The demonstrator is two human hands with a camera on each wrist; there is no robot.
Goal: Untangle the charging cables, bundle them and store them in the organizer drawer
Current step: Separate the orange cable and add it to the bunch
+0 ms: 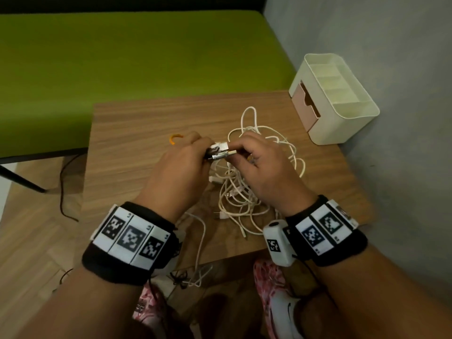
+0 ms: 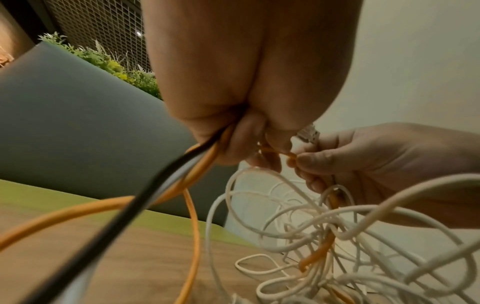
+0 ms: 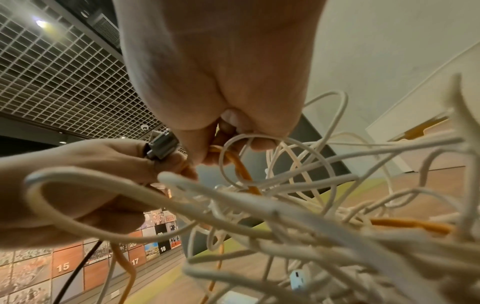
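Observation:
A tangle of white charging cables (image 1: 247, 192) lies on the small wooden table (image 1: 137, 148), with an orange cable (image 1: 176, 138) threaded through it. Both hands hover just above the pile. My left hand (image 1: 203, 149) grips a cluster of metal USB plugs (image 1: 220, 152) together with orange and black cable strands (image 2: 197, 156). My right hand (image 1: 236, 150) pinches the orange cable (image 3: 233, 160) close to the plugs (image 3: 162, 145), with a white loop (image 3: 259, 137) draped over its fingers. The cream organizer (image 1: 342, 118) with its pink drawer (image 1: 305, 101) stands at the table's far right corner.
A green surface (image 1: 146, 57) runs behind and left of the table. A grey wall (image 1: 391, 69) is close on the right. One white cable (image 1: 201, 243) hangs over the near table edge toward the floor, above pink-and-white shoes (image 1: 271, 285). A thin black wire (image 1: 62, 187) trails on the floor at left.

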